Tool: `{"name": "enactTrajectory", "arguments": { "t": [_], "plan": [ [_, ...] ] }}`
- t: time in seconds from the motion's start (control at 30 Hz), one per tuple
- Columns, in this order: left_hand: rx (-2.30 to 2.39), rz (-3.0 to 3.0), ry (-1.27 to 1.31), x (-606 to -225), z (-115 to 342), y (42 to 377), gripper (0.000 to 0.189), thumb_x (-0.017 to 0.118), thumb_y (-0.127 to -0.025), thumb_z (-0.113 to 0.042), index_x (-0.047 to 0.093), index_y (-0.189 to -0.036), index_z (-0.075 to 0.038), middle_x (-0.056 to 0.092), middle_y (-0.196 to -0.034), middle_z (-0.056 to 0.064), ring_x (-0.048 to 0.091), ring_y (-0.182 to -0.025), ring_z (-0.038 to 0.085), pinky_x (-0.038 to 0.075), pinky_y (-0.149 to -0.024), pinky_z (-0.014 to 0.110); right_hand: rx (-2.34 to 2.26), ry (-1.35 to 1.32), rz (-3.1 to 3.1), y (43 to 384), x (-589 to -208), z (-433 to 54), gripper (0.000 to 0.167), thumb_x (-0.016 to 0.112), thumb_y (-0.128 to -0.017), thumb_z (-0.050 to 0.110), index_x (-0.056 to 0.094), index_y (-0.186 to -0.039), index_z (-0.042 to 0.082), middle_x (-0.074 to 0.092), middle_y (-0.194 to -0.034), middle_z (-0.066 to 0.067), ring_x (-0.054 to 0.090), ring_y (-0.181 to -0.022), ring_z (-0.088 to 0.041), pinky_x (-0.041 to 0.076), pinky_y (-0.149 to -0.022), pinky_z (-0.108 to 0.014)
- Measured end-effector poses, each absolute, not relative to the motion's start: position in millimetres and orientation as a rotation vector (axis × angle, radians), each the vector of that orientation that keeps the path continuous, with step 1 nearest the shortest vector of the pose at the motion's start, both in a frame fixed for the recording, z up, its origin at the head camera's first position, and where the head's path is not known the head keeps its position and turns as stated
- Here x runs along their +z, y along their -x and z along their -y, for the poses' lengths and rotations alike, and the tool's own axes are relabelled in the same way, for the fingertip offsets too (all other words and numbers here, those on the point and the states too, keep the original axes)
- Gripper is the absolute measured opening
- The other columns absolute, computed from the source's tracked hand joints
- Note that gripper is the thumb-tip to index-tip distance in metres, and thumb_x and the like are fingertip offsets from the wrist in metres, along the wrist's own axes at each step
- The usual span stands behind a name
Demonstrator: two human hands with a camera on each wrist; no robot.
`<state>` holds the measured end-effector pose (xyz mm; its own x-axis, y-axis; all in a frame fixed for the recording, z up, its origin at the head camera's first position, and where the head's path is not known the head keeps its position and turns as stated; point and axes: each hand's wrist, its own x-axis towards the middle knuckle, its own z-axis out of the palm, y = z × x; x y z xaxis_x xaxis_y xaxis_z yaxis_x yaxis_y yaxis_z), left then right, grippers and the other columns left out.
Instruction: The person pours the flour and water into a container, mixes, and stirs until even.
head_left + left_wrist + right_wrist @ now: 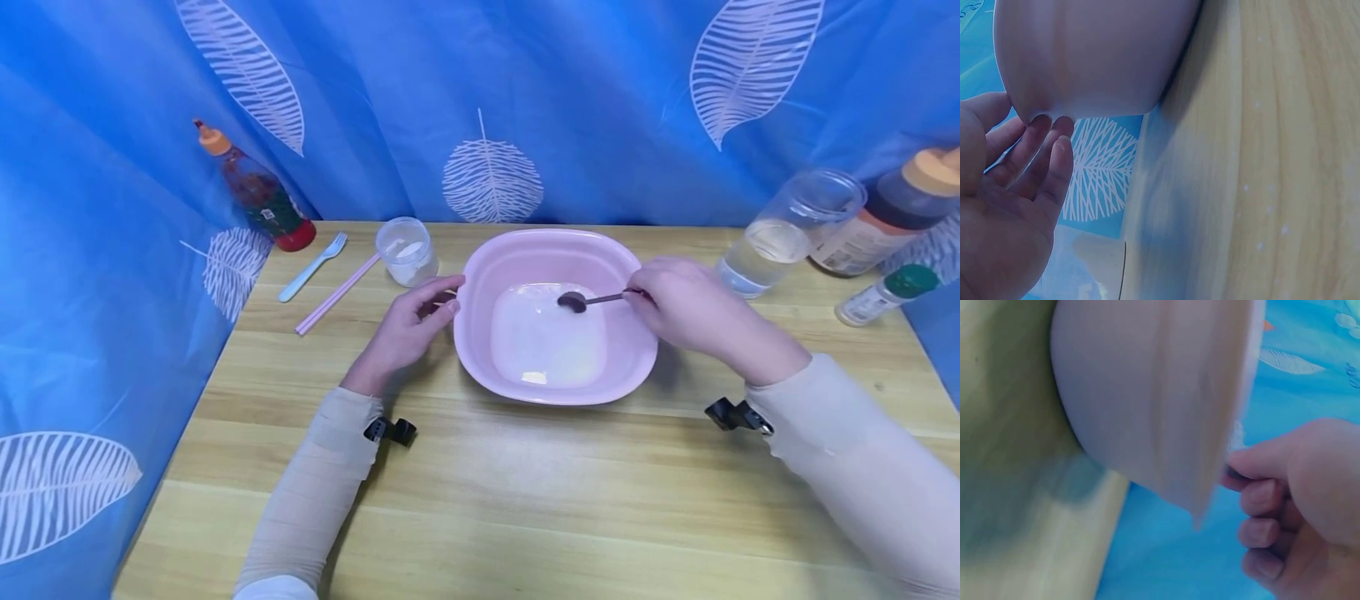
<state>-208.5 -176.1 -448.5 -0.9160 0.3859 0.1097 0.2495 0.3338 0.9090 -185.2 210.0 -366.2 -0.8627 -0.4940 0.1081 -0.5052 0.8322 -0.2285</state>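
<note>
A pink basin [555, 397] stands on the table; its inside bottom looks pale and shiny. My right hand [678, 308] pinches the handle of a dark small spoon [572, 302], whose bowl is over the inside of the basin. In the right wrist view, the fingers of that hand [1300, 506] are curled beside the basin's rim, and the spoon is mostly hidden. My left hand [405, 329] rests its fingertips against the basin's left rim. Its fingers [1032, 140] look loosely extended along the basin wall [1097, 62] in the left wrist view.
Left of the basin are a clear jar with white contents [408, 254], pink chopsticks [337, 296], a light blue fork [313, 267] and a red sauce bottle [262, 196]. A glass of clear liquid [772, 246], a dark bottle [862, 237] and a green-capped shaker [873, 302] stand right.
</note>
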Motion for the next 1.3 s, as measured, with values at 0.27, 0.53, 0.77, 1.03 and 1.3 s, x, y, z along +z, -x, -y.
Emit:
{"name": "enactTrajectory", "arguments": {
  "t": [0.27,0.53,0.77,1.03,1.3],
  "plan": [
    [1.642,-2.461,-0.579,-449,176,208,0.043,0.061,-0.111,-0.020,0.061,-0.153,-0.011,0.063,-0.149,0.011,0.066,-0.130,0.031,0.055,-0.106,0.046,0.444,-0.966,2.964,170,-358,-225,0.006,0.077,-0.095,0.007,0.081,-0.093,0.012,0.074,-0.086,0.001,0.065,-0.080,-0.015,0.056,-0.076,-0.043],
    [1.643,-2.472,-0.594,-448,176,206,0.043,0.061,-0.110,-0.015,0.060,-0.153,-0.008,0.063,-0.147,0.015,0.067,-0.128,0.033,0.056,-0.102,0.045,0.552,-1.032,2.964,170,-374,-189,0.007,0.075,-0.101,0.013,0.080,-0.097,0.012,0.073,-0.086,0.004,0.060,-0.076,-0.009,0.056,-0.076,-0.039],
    [1.621,-2.472,-0.583,-446,176,206,0.044,0.061,-0.111,-0.018,0.060,-0.154,-0.010,0.063,-0.148,0.012,0.067,-0.128,0.032,0.056,-0.102,0.043,0.454,-0.906,2.949,176,-372,-187,0.008,0.073,-0.101,0.012,0.078,-0.095,0.010,0.072,-0.084,-0.001,0.062,-0.078,-0.020,0.056,-0.077,-0.046],
    [1.622,-2.473,-0.563,-446,178,206,0.044,0.061,-0.111,-0.020,0.060,-0.154,-0.011,0.063,-0.148,0.011,0.066,-0.128,0.031,0.055,-0.101,0.041,0.444,-0.941,2.862,175,-373,-210,0.007,0.076,-0.096,0.008,0.078,-0.090,0.009,0.071,-0.080,-0.001,0.062,-0.076,-0.020,0.054,-0.073,-0.045],
    [1.633,-2.459,-0.576,-446,176,206,0.044,0.061,-0.111,-0.020,0.060,-0.154,-0.010,0.062,-0.149,0.013,0.066,-0.130,0.033,0.054,-0.106,0.050,0.548,-1.090,2.903,169,-376,-185,0.007,0.075,-0.100,0.012,0.080,-0.096,0.014,0.072,-0.086,0.005,0.059,-0.078,-0.010,0.053,-0.077,-0.040]
  ]
}}
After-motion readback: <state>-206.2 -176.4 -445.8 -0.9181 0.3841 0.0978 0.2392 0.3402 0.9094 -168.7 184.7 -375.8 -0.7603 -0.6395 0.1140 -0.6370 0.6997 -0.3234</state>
